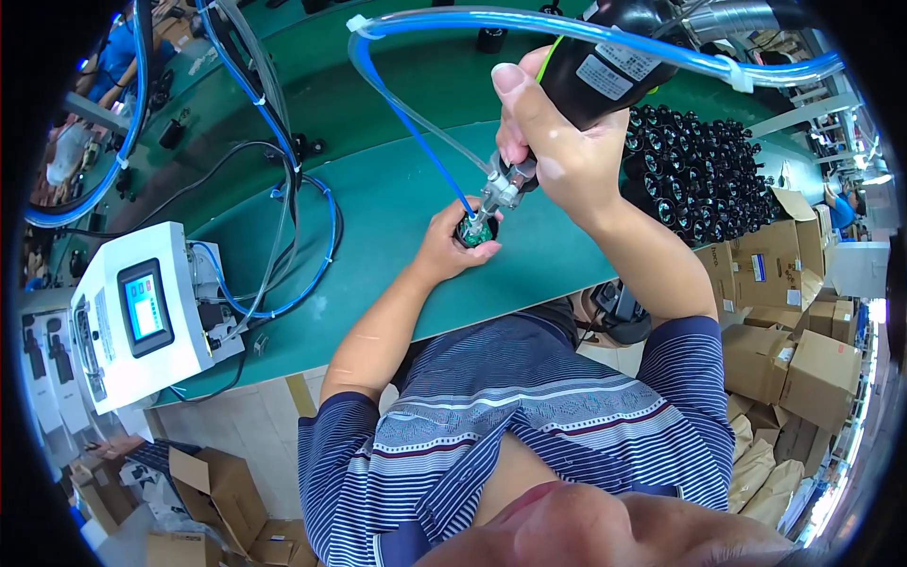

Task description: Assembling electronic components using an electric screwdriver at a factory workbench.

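- Head view: my right hand [567, 156] closed round a black driver [572, 94].
- Driver's metal nose [501, 193] aimed at a black round part with green board [480, 236]; contact, can't tell.
- That part sits in my left hand [444, 248], fingers curled round its rim, over the green table [368, 227].
- Left side: 1 white control box [149, 317], screen lit.
- Right side: massed black pieces [690, 175].
- Past table edge, right: cardboard cartons [756, 364].
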The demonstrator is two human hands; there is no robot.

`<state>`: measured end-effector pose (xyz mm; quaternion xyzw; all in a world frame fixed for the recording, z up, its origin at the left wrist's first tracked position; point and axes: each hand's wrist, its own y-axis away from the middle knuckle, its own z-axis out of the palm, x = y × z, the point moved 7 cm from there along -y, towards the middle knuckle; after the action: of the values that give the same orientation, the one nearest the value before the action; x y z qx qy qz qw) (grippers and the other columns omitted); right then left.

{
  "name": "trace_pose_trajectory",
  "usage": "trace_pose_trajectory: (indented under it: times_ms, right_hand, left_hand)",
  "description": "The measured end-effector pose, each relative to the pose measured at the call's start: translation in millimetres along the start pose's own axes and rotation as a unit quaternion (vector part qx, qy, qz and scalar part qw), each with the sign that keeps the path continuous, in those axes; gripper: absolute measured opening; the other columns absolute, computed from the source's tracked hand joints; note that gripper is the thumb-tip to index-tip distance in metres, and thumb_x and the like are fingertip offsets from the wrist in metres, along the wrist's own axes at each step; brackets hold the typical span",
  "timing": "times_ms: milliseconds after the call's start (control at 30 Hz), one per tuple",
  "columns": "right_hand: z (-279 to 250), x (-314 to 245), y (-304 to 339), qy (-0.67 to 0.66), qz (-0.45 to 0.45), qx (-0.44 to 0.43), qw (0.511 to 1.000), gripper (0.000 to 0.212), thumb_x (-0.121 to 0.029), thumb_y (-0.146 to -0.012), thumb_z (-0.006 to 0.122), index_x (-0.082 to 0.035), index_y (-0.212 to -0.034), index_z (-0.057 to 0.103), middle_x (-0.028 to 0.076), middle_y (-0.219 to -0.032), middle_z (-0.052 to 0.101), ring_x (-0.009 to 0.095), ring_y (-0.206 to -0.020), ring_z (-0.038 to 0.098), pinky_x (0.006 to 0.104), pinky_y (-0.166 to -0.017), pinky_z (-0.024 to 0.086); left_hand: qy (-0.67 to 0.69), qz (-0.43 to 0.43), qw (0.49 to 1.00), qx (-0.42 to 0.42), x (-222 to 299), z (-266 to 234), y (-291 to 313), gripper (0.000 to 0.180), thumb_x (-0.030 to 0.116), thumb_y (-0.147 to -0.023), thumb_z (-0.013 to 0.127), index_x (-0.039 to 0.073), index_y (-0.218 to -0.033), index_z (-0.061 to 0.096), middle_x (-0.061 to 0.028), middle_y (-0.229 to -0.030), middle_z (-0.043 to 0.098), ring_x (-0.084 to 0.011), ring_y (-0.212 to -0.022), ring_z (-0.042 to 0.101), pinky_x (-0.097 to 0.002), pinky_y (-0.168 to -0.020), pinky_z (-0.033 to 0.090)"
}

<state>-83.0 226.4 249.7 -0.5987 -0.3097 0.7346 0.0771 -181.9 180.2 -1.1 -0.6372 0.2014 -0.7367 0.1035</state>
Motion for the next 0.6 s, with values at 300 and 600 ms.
trace_pose_trajectory:
  times_ms: [300, 600]
  right_hand:
    - [0, 1, 4, -0.011, 0.000, 0.007, 1.000, 0.008, -0.004, -0.098, 0.069, -0.005, -0.100, 0.060, 0.002, -0.060, 0.056, 0.011, -0.045, 0.050, 0.0240, -0.046, 0.043]
    - [3, -43, -23, -0.095, 0.032, 0.031, 0.994, 0.011, -0.005, -0.099, 0.068, -0.005, -0.094, 0.058, 0.002, -0.058, 0.055, 0.010, -0.041, 0.047, 0.0230, -0.041, 0.042]
  left_hand:
    - [0.016, -0.027, 0.999, -0.005, -6, 0, 2, 0.058, 0.007, -0.073, 0.086, 0.002, -0.125, 0.062, -0.0086, -0.108, 0.076, -0.0226, -0.088, 0.069, -0.0328, -0.084, 0.055]
    - [-0.025, -0.007, 1.000, 0.006, 0, 2, -2, 0.055, 0.014, -0.079, 0.080, 0.002, -0.129, 0.060, -0.0109, -0.113, 0.074, -0.0248, -0.092, 0.068, -0.0343, -0.087, 0.054]
